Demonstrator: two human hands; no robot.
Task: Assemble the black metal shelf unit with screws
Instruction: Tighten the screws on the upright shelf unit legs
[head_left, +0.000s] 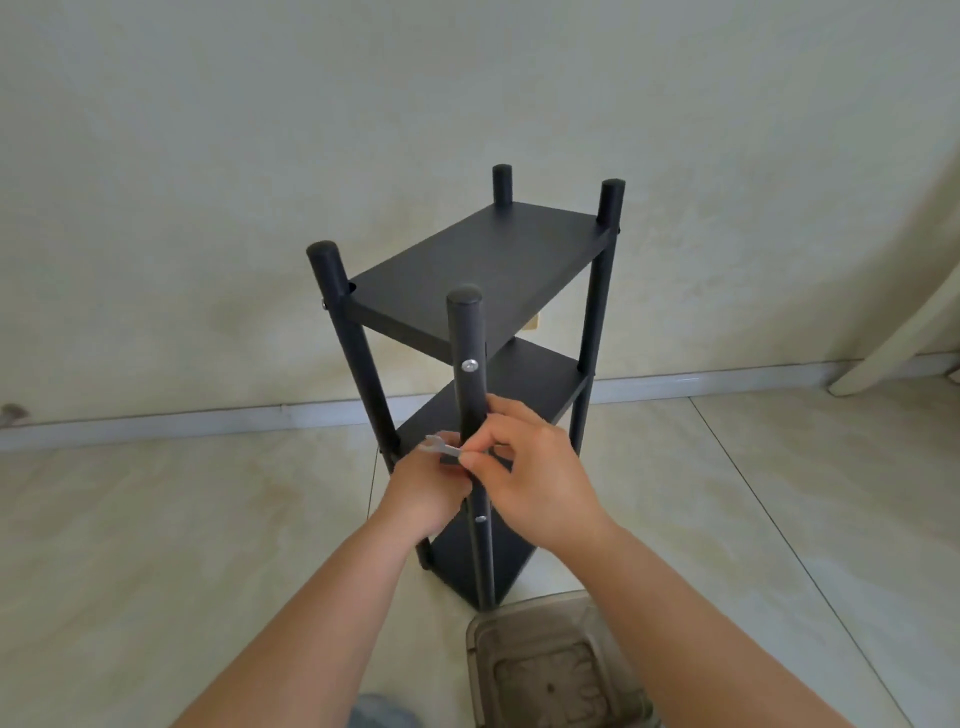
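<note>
Both hands (426, 488) (535, 467) pinch a small flat silver wrench (441, 448) at the black metal shelf unit's (483, 260) front post, likely tightening its middle screw next

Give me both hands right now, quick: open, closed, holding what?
Left hand: closed on the small silver wrench, beside the shelf unit's front post.
Right hand: fingers pinched on the same wrench.
</note>
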